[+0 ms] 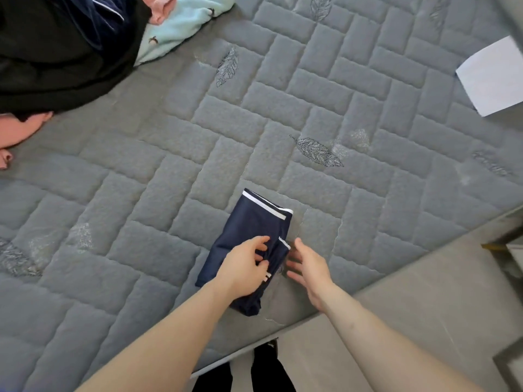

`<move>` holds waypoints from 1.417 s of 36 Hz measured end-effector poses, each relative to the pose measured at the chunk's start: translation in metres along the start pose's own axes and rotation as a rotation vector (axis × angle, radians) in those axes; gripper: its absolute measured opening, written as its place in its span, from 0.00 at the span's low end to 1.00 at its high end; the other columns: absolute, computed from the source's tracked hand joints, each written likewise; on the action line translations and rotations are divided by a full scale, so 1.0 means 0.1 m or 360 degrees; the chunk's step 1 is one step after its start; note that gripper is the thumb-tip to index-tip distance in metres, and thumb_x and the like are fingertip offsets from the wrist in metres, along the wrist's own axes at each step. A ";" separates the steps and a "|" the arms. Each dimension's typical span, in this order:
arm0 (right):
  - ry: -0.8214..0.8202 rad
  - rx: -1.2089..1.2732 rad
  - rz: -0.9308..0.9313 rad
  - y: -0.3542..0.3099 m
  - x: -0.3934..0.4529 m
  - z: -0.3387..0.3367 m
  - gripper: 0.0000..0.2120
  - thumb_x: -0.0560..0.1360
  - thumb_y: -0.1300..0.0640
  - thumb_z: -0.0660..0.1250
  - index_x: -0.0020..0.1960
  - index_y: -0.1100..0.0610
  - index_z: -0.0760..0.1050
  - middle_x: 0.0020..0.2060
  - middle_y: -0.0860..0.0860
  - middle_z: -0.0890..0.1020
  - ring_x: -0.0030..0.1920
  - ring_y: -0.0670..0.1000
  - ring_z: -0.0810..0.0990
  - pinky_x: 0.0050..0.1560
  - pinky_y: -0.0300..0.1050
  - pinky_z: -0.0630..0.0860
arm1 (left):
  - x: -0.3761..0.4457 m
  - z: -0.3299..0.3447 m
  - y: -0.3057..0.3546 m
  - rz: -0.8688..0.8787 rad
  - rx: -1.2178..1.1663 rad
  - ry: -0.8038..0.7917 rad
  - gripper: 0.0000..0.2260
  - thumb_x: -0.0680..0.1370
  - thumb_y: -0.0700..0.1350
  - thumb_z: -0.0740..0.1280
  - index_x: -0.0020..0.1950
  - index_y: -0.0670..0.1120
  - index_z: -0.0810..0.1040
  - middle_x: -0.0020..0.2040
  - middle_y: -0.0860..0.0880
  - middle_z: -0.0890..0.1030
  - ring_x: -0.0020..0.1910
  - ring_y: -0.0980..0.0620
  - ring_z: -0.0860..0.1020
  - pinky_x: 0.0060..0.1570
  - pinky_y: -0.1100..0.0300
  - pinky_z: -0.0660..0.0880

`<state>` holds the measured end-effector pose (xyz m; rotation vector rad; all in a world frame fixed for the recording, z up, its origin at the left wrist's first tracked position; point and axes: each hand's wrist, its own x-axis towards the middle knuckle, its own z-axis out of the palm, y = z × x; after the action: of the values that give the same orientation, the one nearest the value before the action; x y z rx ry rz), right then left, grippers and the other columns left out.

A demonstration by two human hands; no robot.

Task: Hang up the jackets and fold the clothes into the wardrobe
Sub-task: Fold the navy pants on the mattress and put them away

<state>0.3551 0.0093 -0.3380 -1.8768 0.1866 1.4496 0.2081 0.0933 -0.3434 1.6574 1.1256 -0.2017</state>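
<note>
Across a grey quilted mattress (311,80), stitched in a brick pattern with embroidered leaves, I look down from the head camera at a bed that fills most of the view. Pale floor (410,321) runs along its near-right edge, and the corner of some grey furniture (509,360) cuts in at the lower right; I cannot tell what it is.

Near the bed's front edge lies a folded navy garment (249,230) with white stripes, a compact bundle flat on the mattress. My left hand (243,270) rests on its lower half, fingers curled and pinching a fold of the navy cloth. My right hand (307,267) hovers just beside the bundle's right edge, fingers spread and loose, holding nothing; whether its fingertips touch the cloth I cannot tell.

At the top left a pile of unsorted clothes waits: a black garment (51,60) on top, a dark navy velvet piece with white piping (96,18) tucked into it, a pale blue fleece item (175,26) spreading out beneath, and a scrap of pink fabric (161,9) at the upper edge. More pink cloth (17,131) shows at the left border below the black garment.

A white sheet of paper (492,77) lies on the mattress at the far right, well apart from the bundle. Dark trouser legs (266,369) show at the bottom, by the bed's edge.
</note>
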 end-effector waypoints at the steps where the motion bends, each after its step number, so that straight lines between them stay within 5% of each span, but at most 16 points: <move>1: 0.0008 -0.0040 -0.0035 -0.01 0.01 0.03 0.18 0.81 0.46 0.65 0.69 0.51 0.75 0.56 0.47 0.83 0.56 0.50 0.82 0.60 0.50 0.78 | -0.04 -0.03 -0.03 0.0001 -0.0072 0.0158 0.20 0.78 0.42 0.67 0.68 0.57 0.75 0.60 0.59 0.80 0.50 0.63 0.80 0.57 0.59 0.77; 4: 0.0012 -0.0082 -0.0131 -0.06 0.04 0.18 0.33 0.76 0.50 0.74 0.77 0.54 0.66 0.67 0.49 0.77 0.61 0.49 0.79 0.62 0.50 0.78 | -0.21 -0.13 -0.19 0.0012 0.0036 0.0707 0.14 0.75 0.42 0.70 0.58 0.56 0.78 0.56 0.62 0.75 0.43 0.62 0.79 0.47 0.58 0.77; 6: 0.0077 -0.0153 -0.0200 -0.09 0.05 0.30 0.37 0.73 0.49 0.77 0.77 0.53 0.65 0.69 0.46 0.73 0.63 0.48 0.77 0.67 0.50 0.75 | -0.28 -0.19 -0.35 -0.0126 0.0077 0.0897 0.20 0.73 0.45 0.75 0.63 0.53 0.74 0.61 0.57 0.70 0.52 0.56 0.77 0.50 0.53 0.77; 10: 0.0201 -0.0212 -0.0283 -0.11 0.16 0.54 0.46 0.60 0.41 0.79 0.75 0.49 0.68 0.68 0.46 0.74 0.67 0.50 0.76 0.70 0.51 0.72 | -0.25 -0.28 -0.60 -0.0504 -0.0015 0.0698 0.38 0.69 0.55 0.79 0.73 0.50 0.66 0.69 0.48 0.69 0.67 0.45 0.71 0.64 0.49 0.72; 15: 0.0156 -0.0131 -0.0361 -0.24 0.29 0.66 0.47 0.69 0.53 0.80 0.80 0.54 0.58 0.73 0.47 0.69 0.65 0.46 0.74 0.65 0.42 0.70 | -0.13 -0.17 -0.66 -0.0544 -0.0006 0.0462 0.38 0.68 0.61 0.77 0.73 0.56 0.65 0.66 0.49 0.70 0.67 0.45 0.72 0.64 0.50 0.72; 23: 0.0107 -0.0713 -0.0475 -0.44 0.49 0.54 0.58 0.65 0.46 0.82 0.82 0.50 0.49 0.79 0.47 0.60 0.78 0.49 0.61 0.76 0.46 0.61 | -0.15 -0.06 -0.71 -0.0844 -0.0466 0.0503 0.44 0.62 0.60 0.82 0.74 0.57 0.66 0.62 0.51 0.65 0.66 0.47 0.71 0.68 0.52 0.71; 27: 0.0064 -0.0881 -0.0240 -0.56 0.53 0.44 0.43 0.64 0.43 0.82 0.74 0.51 0.68 0.68 0.49 0.77 0.66 0.53 0.77 0.69 0.51 0.73 | -0.26 0.02 -0.69 -0.1217 -0.1284 0.0690 0.39 0.60 0.53 0.85 0.64 0.45 0.71 0.60 0.48 0.78 0.57 0.49 0.79 0.53 0.55 0.76; 29: -0.0016 -0.0765 -0.0136 -0.58 0.53 0.43 0.32 0.65 0.45 0.82 0.64 0.53 0.76 0.57 0.50 0.83 0.55 0.53 0.83 0.61 0.52 0.79 | -0.30 0.08 -0.67 -0.1351 -0.1665 0.0562 0.32 0.62 0.52 0.83 0.61 0.43 0.77 0.53 0.47 0.85 0.52 0.47 0.83 0.46 0.55 0.79; 32: -0.0233 -0.0471 0.0062 -0.60 0.33 0.41 0.21 0.70 0.51 0.80 0.59 0.54 0.78 0.48 0.52 0.86 0.47 0.54 0.85 0.50 0.52 0.82 | -0.41 0.09 -0.56 -0.1333 -0.1724 0.0361 0.22 0.72 0.47 0.77 0.64 0.44 0.77 0.55 0.45 0.85 0.54 0.44 0.82 0.48 0.53 0.79; 36: -0.0226 -0.0197 0.0118 -0.61 -0.08 0.24 0.25 0.70 0.51 0.80 0.63 0.56 0.76 0.50 0.57 0.87 0.49 0.60 0.86 0.51 0.63 0.83 | -0.64 -0.15 -0.31 -0.1171 -0.1795 0.0516 0.13 0.77 0.39 0.73 0.61 0.43 0.79 0.52 0.44 0.86 0.54 0.42 0.83 0.51 0.47 0.79; 38: -0.0197 -0.0056 0.0130 -0.61 -0.32 0.11 0.25 0.71 0.52 0.79 0.63 0.58 0.76 0.50 0.58 0.87 0.49 0.62 0.86 0.50 0.69 0.81 | -0.79 -0.34 -0.13 -0.1078 -0.1863 0.0547 0.12 0.77 0.40 0.73 0.60 0.43 0.80 0.52 0.44 0.86 0.51 0.43 0.84 0.43 0.52 0.80; 41: -0.0197 0.0159 0.0136 -0.62 -0.76 -0.07 0.25 0.72 0.51 0.78 0.65 0.59 0.76 0.51 0.59 0.86 0.49 0.61 0.86 0.48 0.60 0.84 | -1.07 -0.65 0.23 -0.0906 -0.1847 0.0536 0.10 0.78 0.44 0.73 0.59 0.44 0.81 0.52 0.45 0.86 0.51 0.46 0.84 0.41 0.56 0.77; 45: -0.0167 0.0403 0.0021 -0.70 -1.50 -0.27 0.15 0.77 0.56 0.72 0.62 0.58 0.78 0.49 0.56 0.87 0.43 0.53 0.87 0.37 0.47 0.83 | -1.40 -0.90 0.71 -0.0708 -0.1779 0.0292 0.15 0.78 0.53 0.72 0.63 0.52 0.79 0.55 0.51 0.86 0.56 0.47 0.83 0.54 0.51 0.79; 48: -0.0094 0.0535 -0.0101 -0.79 -2.04 -0.46 0.13 0.78 0.57 0.71 0.61 0.57 0.79 0.49 0.55 0.87 0.45 0.52 0.86 0.39 0.47 0.84 | -1.61 -0.98 1.00 -0.0561 -0.1673 -0.0125 0.24 0.74 0.59 0.75 0.68 0.59 0.73 0.62 0.52 0.83 0.61 0.47 0.82 0.62 0.45 0.78; 51: 0.0009 0.0653 -0.0197 -0.87 -2.56 -0.69 0.15 0.78 0.55 0.71 0.63 0.57 0.79 0.52 0.54 0.87 0.48 0.53 0.87 0.43 0.47 0.85 | -1.80 -1.01 1.35 -0.0465 -0.1460 -0.0342 0.37 0.66 0.56 0.82 0.70 0.58 0.68 0.64 0.52 0.82 0.60 0.48 0.83 0.61 0.43 0.79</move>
<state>0.3652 -0.0528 -0.0660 -1.5305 0.3372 1.2152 0.1728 0.0766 -0.0999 0.6453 1.0581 -0.0287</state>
